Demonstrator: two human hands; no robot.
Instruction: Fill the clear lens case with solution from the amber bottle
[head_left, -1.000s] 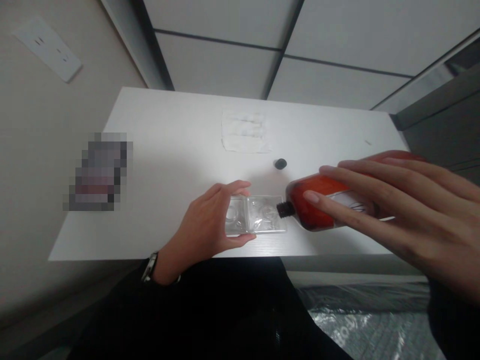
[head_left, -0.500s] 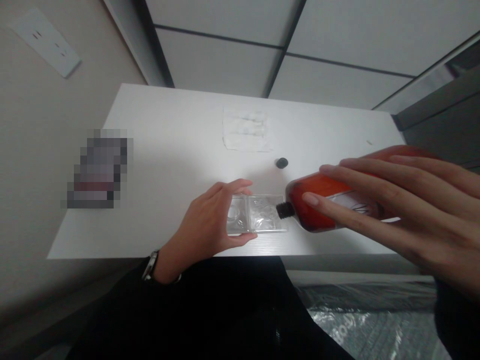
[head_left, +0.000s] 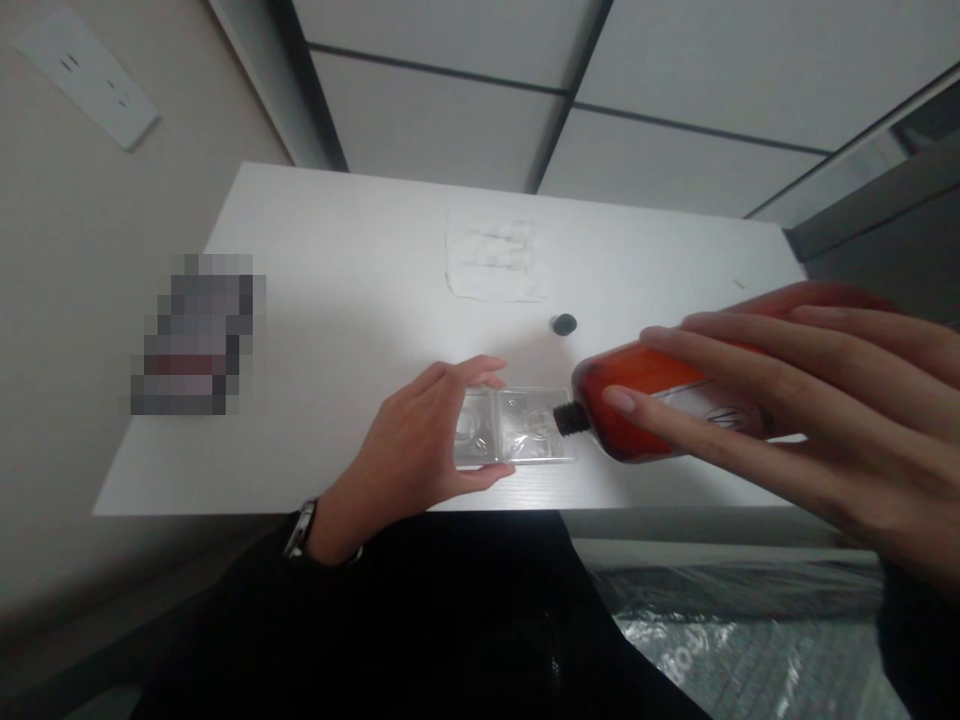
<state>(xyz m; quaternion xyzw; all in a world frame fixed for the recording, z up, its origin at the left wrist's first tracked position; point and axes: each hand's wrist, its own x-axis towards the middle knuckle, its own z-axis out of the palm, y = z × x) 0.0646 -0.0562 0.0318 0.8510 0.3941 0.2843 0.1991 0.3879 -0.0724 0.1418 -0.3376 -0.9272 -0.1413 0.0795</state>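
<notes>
My left hand [head_left: 409, 435] grips a transparent plastic case [head_left: 517, 427] between thumb and fingers, holding it above the white table [head_left: 337, 240]. My right hand [head_left: 787, 395] is wrapped around an amber bottle [head_left: 637, 405] with a white label, which lies nearly level. The bottle's open black threaded neck [head_left: 571, 419] points left at the case's right edge. I cannot tell whether they touch. A round black cap [head_left: 565, 324] stands on the table above them, nearest the bottle's neck.
A pixelated, blurred object [head_left: 199, 335] lies at the table's left. A white paper sheet [head_left: 495, 258] lies at the far side. A wall plate [head_left: 86, 78] is on the left wall. Crinkled plastic sheeting [head_left: 720, 640] lies on the floor to the lower right.
The whole view has drifted slightly. My right hand's fingers have shifted a little, and the bottle's neck stays at the case's edge. The cap has not moved on the table.
</notes>
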